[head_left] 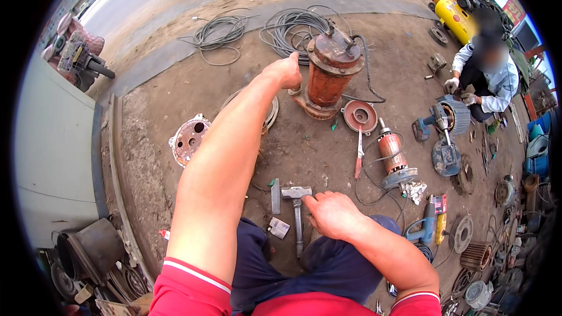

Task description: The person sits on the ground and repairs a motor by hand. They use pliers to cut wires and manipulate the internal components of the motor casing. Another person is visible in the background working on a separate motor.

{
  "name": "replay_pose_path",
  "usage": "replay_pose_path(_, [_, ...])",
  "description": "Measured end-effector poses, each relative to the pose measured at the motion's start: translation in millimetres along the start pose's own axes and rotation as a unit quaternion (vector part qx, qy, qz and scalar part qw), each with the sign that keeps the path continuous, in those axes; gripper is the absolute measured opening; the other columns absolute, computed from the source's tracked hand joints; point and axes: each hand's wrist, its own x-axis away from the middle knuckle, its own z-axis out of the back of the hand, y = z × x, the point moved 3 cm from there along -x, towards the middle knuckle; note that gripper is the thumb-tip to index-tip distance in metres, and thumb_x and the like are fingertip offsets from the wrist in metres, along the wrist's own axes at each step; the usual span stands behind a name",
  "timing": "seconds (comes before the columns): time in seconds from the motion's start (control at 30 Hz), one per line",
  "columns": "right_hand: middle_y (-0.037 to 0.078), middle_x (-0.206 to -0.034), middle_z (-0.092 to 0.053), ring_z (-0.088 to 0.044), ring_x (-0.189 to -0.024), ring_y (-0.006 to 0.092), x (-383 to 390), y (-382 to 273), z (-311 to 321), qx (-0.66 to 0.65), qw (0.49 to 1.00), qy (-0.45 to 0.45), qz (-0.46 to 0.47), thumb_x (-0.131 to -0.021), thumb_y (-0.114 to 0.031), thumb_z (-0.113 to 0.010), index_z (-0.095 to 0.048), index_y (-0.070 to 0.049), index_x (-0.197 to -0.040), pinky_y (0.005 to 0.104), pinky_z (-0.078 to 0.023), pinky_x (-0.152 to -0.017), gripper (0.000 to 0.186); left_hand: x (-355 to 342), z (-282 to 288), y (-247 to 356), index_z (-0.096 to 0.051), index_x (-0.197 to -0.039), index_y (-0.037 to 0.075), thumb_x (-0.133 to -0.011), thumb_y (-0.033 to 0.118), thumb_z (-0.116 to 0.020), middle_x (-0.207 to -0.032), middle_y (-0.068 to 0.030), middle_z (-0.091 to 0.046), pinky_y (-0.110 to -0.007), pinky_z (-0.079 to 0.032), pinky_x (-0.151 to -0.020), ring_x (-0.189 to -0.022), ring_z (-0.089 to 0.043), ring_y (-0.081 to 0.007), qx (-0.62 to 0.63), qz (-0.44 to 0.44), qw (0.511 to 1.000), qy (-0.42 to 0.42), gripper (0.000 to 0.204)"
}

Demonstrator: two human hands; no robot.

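Note:
My left hand (282, 72) is stretched forward to the near-left side of the upright, rusty red pump (324, 82), fingers curled; what they hold, if anything, is hidden. My right hand (331, 213), fingers apart, is at the head of a hammer (297, 205) lying with its handle toward me. Left of the hammer lie a grey metal bar (275, 198) and a small box (278, 228). A white-and-rust flange plate (188, 139) shows left of my forearm. Right of the pump are a red round cover (360, 117) with a red-handled tool and a red motor rotor (391, 152).
A crouching co-worker (492, 82) in white gloves works at a blue motor housing (453, 114) on the right. Coiled cables (216, 38) lie at the back, a yellow compressor (453, 17) stands back right, a pale cabinet (55, 164) at left, and several metal parts (474, 257) at lower right.

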Motion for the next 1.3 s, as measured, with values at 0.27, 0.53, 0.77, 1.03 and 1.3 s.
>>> replay_pose_path(0.27, [0.019,-0.094,-0.069,-0.067,-0.094,0.0366,-4.6,-3.5,0.5,0.002,1.000,-0.013,-0.002,-0.083,-0.011,-0.059,-0.060,-0.001,-0.107,0.0462,-0.054,-0.078,0.026,15.1,7.0,1.9,-0.033,-0.149,-0.003,-0.083,0.023,-0.067,-0.133,-0.0273,-0.057,-0.040,-0.045,-0.103,-0.123,-0.057,-0.0356,-0.002,-0.028,0.999,0.021,0.078])
replay_pose_path(0.53, [0.019,-0.091,-0.068,-0.066,-0.094,0.0386,4.0,1.7,-7.9,-0.023,0.999,-0.011,-0.019,-0.083,-0.014,-0.060,-0.060,-0.001,-0.101,0.0492,-0.053,-0.077,0.022,21.8,0.7,-2.1,-0.031,-0.149,-0.004,-0.080,0.026,-0.069,-0.115,-0.0291,-0.064,-0.040,-0.049,-0.095,-0.110,-0.063,-0.0360,-0.036,-0.090,0.995,-0.032,0.084])
replay_pose_path(0.77, [0.020,-0.093,-0.068,-0.066,-0.094,0.0386,10.9,2.0,-2.8,-0.024,1.000,-0.007,-0.016,-0.085,-0.015,-0.058,-0.060,-0.002,-0.103,0.0489,-0.053,-0.080,0.022,41.1,16.9,13.9,-0.043,-0.143,-0.003,-0.082,0.025,-0.069,-0.122,-0.0285,-0.062,-0.041,-0.047,-0.099,-0.115,-0.061,-0.0380,-0.029,-0.057,0.998,0.027,0.072])
replay_pose_path(1.03, [0.020,-0.093,-0.068,-0.068,-0.092,0.0377,11.9,-13.3,-6.9,0.012,0.998,-0.011,0.063,-0.081,-0.009,-0.060,-0.060,-0.001,-0.105,0.0478,-0.054,-0.077,0.025,94.1,36.9,7.2,-0.058,-0.131,-0.002,-0.083,0.036,-0.066,-0.118,-0.0272,-0.066,-0.040,-0.048,-0.098,-0.111,-0.063,-0.0377,-0.081,-0.071,0.994,-0.008,0.061])
replay_pose_path(1.3, [0.021,-0.091,-0.067,-0.067,-0.088,0.0398,12.7,-40.7,-13.8,0.038,0.991,-0.021,0.130,-0.085,-0.017,-0.065,-0.057,0.000,-0.101,0.0492,-0.053,-0.076,0.025,221.0,94.4,-55.0,-0.064,-0.122,-0.001,-0.081,0.024,-0.062,-0.097,-0.0244,-0.070,-0.041,-0.053,-0.083,-0.091,-0.068,-0.0334,0.008,-0.031,0.983,0.182,0.048])
